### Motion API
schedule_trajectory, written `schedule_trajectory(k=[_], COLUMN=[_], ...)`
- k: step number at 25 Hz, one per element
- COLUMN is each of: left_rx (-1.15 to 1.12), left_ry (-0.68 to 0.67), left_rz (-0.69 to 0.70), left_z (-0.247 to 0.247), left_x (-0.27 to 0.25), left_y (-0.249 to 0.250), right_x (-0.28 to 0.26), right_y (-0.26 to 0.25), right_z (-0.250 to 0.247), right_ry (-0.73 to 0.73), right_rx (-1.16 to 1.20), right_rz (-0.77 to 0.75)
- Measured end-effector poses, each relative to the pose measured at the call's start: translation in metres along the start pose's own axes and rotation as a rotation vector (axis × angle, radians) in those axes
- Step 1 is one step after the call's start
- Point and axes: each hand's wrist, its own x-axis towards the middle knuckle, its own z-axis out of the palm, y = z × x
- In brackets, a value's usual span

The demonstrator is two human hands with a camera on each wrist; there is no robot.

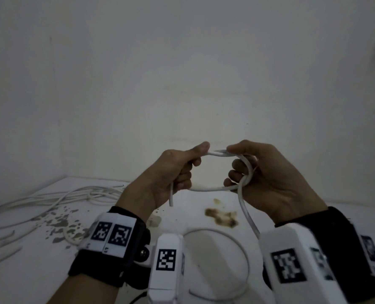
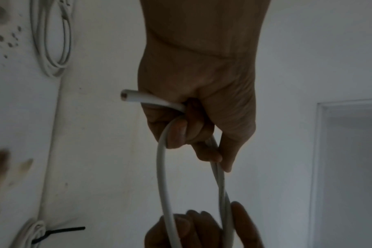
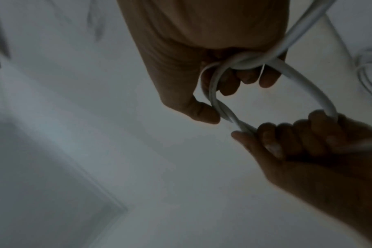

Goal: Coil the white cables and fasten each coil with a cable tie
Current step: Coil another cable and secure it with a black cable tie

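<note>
Both hands hold a white cable [image 1: 212,189] looped between them above the table. My left hand [image 1: 182,170] grips the left side of the loop in its curled fingers, and the cable's cut end [image 2: 125,97] sticks out below the fist. My right hand [image 1: 243,165] holds the right side, thumb on top and fingers curled round the crossing strands [image 3: 240,62]. The cable's tail [image 1: 248,218] drops from the right hand to a wide loop [image 1: 245,253] lying on the table. A thin white tie-like strand [image 3: 262,72] shows among the right fingers; what it is I cannot tell.
Several loose white cables [image 1: 50,200] lie spread at the left of the white table [image 1: 193,207]. A coiled bundle with a black cable tie [image 2: 60,232] lies there too. Brown stains [image 1: 221,217] and dark specks [image 1: 59,222] mark the tabletop. A white wall rises behind.
</note>
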Motion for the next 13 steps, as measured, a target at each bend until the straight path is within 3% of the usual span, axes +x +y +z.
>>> schedule_trajectory(k=[3, 5, 8, 10, 12, 13], left_rx=[0.089, 0.157, 0.152, 0.169, 0.137, 0.096], left_ry=[0.015, 0.03, 0.115, 0.157, 0.209, 0.223], left_rz=[0.028, 0.07, 0.093, 0.078, 0.067, 0.066], left_z=[-0.005, -0.013, -0.037, -0.048, -0.059, -0.063], left_x=[-0.001, -0.002, -0.001, -0.002, -0.001, 0.0], left_y=[-0.005, -0.007, -0.012, -0.019, -0.025, -0.026], right_x=[-0.003, -0.01, -0.027, -0.035, -0.033, -0.032], right_y=[0.003, 0.002, -0.006, -0.006, -0.005, -0.004], right_z=[0.004, 0.004, 0.009, 0.01, 0.007, 0.006], right_ry=[0.01, -0.066, -0.286, -0.283, -0.214, -0.235], right_rx=[-0.314, -0.472, -0.92, -1.232, -1.27, -1.13], right_rz=[-0.233, -0.336, -0.313, -0.293, -0.395, -0.405])
